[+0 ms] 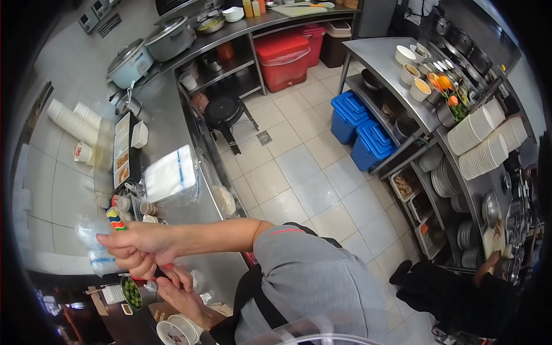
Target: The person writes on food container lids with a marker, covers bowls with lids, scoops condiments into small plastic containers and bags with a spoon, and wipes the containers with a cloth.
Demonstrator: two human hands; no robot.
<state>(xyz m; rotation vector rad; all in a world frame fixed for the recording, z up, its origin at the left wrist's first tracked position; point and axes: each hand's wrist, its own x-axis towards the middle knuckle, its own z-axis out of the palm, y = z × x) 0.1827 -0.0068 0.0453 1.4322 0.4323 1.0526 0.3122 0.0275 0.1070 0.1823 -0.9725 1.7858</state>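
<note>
My right hand point(139, 246) is closed in a fist around a slim stick-like thing with a multicoloured striped end point(117, 219), which pokes out above the thumb. Below the fist, a dark and red part shows between my hands; its kind is unclear. My left hand point(179, 296) sits just under it with fingers curled; what they grip is mostly hidden. Beside my hands is a bowl of green limes point(131, 293), with a white tub point(172, 332) nearer to me. A pack of clear plastic bags point(169, 174) lies on the steel counter point(164, 118) beyond my right forearm.
Along the wall are a black condiment tray point(130, 169), stacked paper cups point(72, 122) and a rice cooker point(129, 62). A black stool point(225, 112) and blue bins point(370, 144) stand on the floor. At right, a co-worker in black point(460, 293) reaches toward a cutting board point(493, 240).
</note>
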